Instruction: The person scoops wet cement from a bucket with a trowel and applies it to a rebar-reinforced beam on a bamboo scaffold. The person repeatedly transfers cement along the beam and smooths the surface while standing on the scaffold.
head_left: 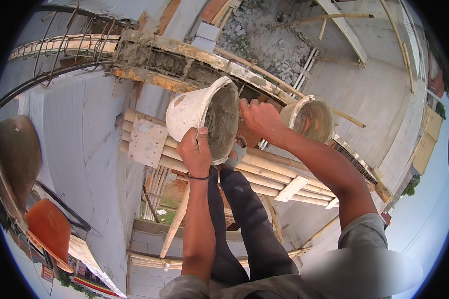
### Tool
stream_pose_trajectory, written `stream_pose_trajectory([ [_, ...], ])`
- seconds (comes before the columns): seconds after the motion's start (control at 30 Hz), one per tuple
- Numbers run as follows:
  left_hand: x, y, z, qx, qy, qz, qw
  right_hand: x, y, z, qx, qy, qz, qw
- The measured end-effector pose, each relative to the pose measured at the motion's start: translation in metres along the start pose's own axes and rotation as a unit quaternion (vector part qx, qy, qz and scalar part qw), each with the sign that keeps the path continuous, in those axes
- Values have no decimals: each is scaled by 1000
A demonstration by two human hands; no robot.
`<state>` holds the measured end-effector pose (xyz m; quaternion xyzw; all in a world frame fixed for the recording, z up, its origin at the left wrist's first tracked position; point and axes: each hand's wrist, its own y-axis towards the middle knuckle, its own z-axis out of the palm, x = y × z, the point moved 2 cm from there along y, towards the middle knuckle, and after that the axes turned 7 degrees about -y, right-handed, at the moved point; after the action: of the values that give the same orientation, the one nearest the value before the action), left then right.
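Observation:
A white, mortar-smeared bucket (184, 112) is tipped on its side in front of me, its mouth facing right. Wet grey concrete (219, 117) coats its inside. My left hand (194, 149) is closed on the near part of the rim, thumb over the edge. Close to the bucket's mouth, my right hand (259, 117) is curled into a grip; what its fingers hold is hidden. A second bucket (312, 119) stands just beyond my right wrist, its inside showing orange-brown. Behind the tipped bucket runs a timber-sided beam form (209, 59) partly filled with concrete (159, 60).
I stand high on bamboo poles (264, 174) with a board (148, 141) across them. A rebar cage (67, 42) juts out at upper left. Light block walls (80, 149) stand at left, beside an orange container (49, 229). Rubble (264, 45) lies far below.

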<state>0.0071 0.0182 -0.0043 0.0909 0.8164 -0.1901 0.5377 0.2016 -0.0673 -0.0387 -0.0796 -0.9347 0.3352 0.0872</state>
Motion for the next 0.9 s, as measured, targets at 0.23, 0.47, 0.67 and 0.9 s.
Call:
stream_pose_trajectory([
  [0.23, -58, 13, -14, 1, -74, 15, 997, -16, 12, 1, 88, 244, -125, 958],
  [0.47, -30, 12, -38, -89, -94, -11, 992, 26, -25, 0, 187, 367, -109, 905],
  [0.67, 3, 4, -44, -224, -53, -103, 968, 18, -25, -13, 158, 384, -54, 908],
  [0.9, 24, -2, -58, -290, 20, -120, 949, -17, -6, -18, 9, 293, 41, 955],
])
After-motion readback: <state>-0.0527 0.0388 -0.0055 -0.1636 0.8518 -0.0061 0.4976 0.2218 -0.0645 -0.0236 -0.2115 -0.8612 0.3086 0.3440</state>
